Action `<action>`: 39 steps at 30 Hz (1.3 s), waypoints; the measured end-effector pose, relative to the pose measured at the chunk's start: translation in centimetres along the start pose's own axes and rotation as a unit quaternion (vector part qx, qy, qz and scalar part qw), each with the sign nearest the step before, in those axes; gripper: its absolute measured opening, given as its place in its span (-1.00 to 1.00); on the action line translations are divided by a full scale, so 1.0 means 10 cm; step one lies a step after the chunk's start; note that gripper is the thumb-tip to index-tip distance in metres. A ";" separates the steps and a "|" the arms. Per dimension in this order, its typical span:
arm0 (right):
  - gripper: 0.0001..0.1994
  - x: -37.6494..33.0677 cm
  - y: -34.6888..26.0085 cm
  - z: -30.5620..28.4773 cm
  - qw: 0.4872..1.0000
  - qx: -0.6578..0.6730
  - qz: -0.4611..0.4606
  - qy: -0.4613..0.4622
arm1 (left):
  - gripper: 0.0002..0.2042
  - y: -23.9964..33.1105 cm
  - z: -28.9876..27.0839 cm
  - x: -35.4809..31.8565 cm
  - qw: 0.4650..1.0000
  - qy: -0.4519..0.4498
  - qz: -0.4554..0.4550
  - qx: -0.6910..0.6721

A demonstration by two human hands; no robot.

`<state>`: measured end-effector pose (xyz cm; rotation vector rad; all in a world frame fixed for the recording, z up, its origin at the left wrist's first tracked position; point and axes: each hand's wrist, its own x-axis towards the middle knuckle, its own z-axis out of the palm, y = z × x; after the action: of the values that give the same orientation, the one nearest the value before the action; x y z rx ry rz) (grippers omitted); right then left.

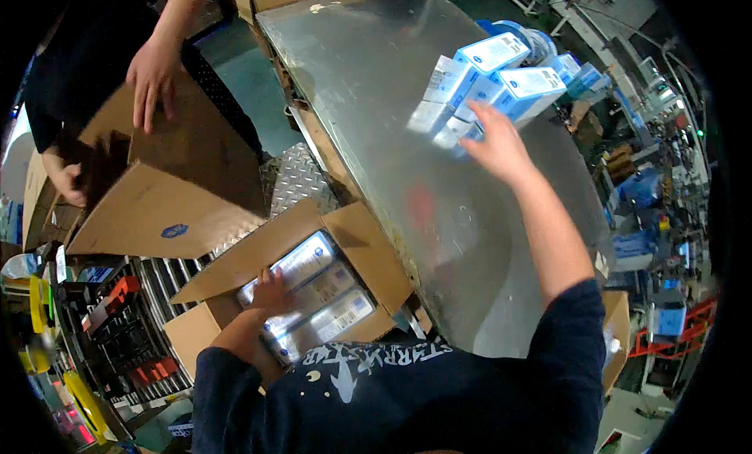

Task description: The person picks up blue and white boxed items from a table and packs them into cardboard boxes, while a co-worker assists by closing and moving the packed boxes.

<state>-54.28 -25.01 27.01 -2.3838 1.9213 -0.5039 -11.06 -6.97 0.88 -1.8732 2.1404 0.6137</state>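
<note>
My left hand [272,292] is down inside an open cardboard carton [356,238], its fingers lying apart on the packs there. Several white-and-blue boxes [337,314] lie in rows in that carton. Over the metal table my right hand [500,146] reaches out with thumb and fingers spread. It is at the near side of a cluster of blue-and-white boxes [513,94], some stacked and some tilted. Whether its fingertips touch them I cannot tell.
At the left a co-worker's hands [153,82] hold another open cardboard carton [168,199]. A roller conveyor [176,274] runs beneath the cartons. The metal table [368,86] spans the middle, with more blue boxes [583,78] past its far right edge. Machinery stands at the right.
</note>
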 end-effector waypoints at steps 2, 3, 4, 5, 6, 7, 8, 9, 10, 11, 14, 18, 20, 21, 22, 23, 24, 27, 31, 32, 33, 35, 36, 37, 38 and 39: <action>-0.24 0.64 0.13 0.10 0.995 -0.101 0.019 -0.015 | -0.36 -0.09 -0.10 0.01 0.983 -0.130 0.128 0.024; -0.19 0.93 0.27 0.20 0.991 -0.130 0.021 -0.019 | -0.40 -0.04 -0.22 -0.01 0.974 -0.168 0.146 -0.039; -0.16 1.15 0.22 0.19 0.985 -0.149 0.065 -0.066 | -0.44 0.06 -0.39 -0.08 0.962 -0.201 0.155 -0.104; -0.20 1.27 0.25 0.16 0.982 -0.144 0.102 -0.069 | -0.55 0.27 -0.71 -0.13 0.954 -0.185 0.177 -0.153; -0.22 1.41 0.26 0.18 0.979 -0.136 0.131 -0.071 | -0.58 0.39 -0.88 -0.14 0.951 -0.175 0.188 -0.174; -0.26 1.55 0.39 0.23 0.980 -0.098 0.145 -0.092 | -0.59 0.55 -1.07 -0.11 0.948 -0.162 0.197 -0.193; -0.29 1.69 0.57 0.27 0.979 -0.062 0.158 -0.114 | -0.59 0.72 -1.26 -0.07 0.943 -0.149 0.206 -0.214; -0.32 1.77 0.70 0.29 0.975 -0.030 0.173 -0.136 | -0.59 0.86 -1.42 -0.01 0.944 -0.141 0.211 -0.212; -0.37 1.74 0.72 0.28 0.977 -0.066 0.160 -0.126 | -0.60 1.00 -1.57 0.07 0.944 -0.134 0.218 -0.209; -0.42 1.65 0.65 0.26 0.977 -0.105 0.148 -0.115 | -0.60 1.16 -1.71 0.14 0.943 -0.125 0.227 -0.210; -0.76 1.21 0.82 0.30 0.975 -0.219 0.016 -0.047 | -0.61 1.70 -2.20 0.48 0.944 -0.089 0.272 -0.162; -0.74 0.80 0.77 0.08 0.991 -0.133 -0.013 -0.014 | -0.68 2.20 -2.55 0.94 0.890 0.056 0.400 -0.210; -0.70 0.83 0.67 0.03 0.992 -0.123 -0.001 -0.006 | -0.70 2.41 -2.78 1.02 0.884 0.087 0.423 -0.177; -0.68 0.93 0.61 0.03 0.991 -0.134 0.008 -0.009 | -0.70 2.50 -2.83 1.01 0.879 0.087 0.430 -0.187; -0.65 1.00 0.55 0.04 0.990 -0.140 0.017 -0.011 | -0.70 2.56 -2.88 0.99 0.875 0.086 0.434 -0.194; -0.74 1.03 0.51 0.10 0.992 -0.128 0.013 0.013 | -0.71 2.60 -2.93 0.98 0.872 0.085 0.438 -0.201; -0.76 1.05 0.46 0.16 0.992 -0.129 0.013 0.011 | -0.71 2.59 -2.95 0.97 0.864 0.085 0.454 -0.200; -0.82 1.00 0.36 0.19 0.991 -0.136 0.010 -0.003 | -0.71 2.48 -3.02 0.90 0.885 0.007 0.413 -0.214; -0.81 0.53 0.00 -0.11 0.983 -0.065 -0.116 -0.130 | -0.70 2.16 -3.09 0.93 0.877 0.136 0.394 -0.240; -0.80 0.36 -0.05 -0.25 0.972 0.014 -0.151 -0.180 | -0.66 2.16 -3.14 0.95 0.882 0.175 0.371 -0.231; -0.78 0.32 -0.01 -0.45 0.964 0.060 -0.103 -0.239 | -0.62 2.20 -3.15 0.98 0.885 0.200 0.354 -0.225; -0.70 0.28 0.32 -0.59 0.990 0.062 -0.010 -0.129 | -0.56 2.36 -3.20 1.00 0.901 0.224 0.330 -0.173; -0.64 0.25 0.68 -0.62 0.998 0.011 0.044 0.049 | -0.52 2.54 -3.21 1.03 0.906 0.218 0.339 -0.128; -0.62 0.17 1.01 -0.55 0.997 -0.023 0.040 0.060 | -0.46 2.68 -3.18 1.03 0.924 0.200 0.323 -0.044; -0.60 0.04 1.39 -0.40 0.994 -0.062 0.047 0.071 | -0.51 2.89 -3.25 0.92 0.936 0.189 0.291 0.063; -0.58 -0.02 1.57 -0.33 0.991 -0.094 0.047 0.080 | -0.54 2.94 -3.28 0.92 0.935 0.180 0.299 0.065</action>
<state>-70.04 -27.87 26.50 -2.4119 2.2317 -0.5483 -38.12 -27.20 30.59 -1.3255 2.9386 0.2185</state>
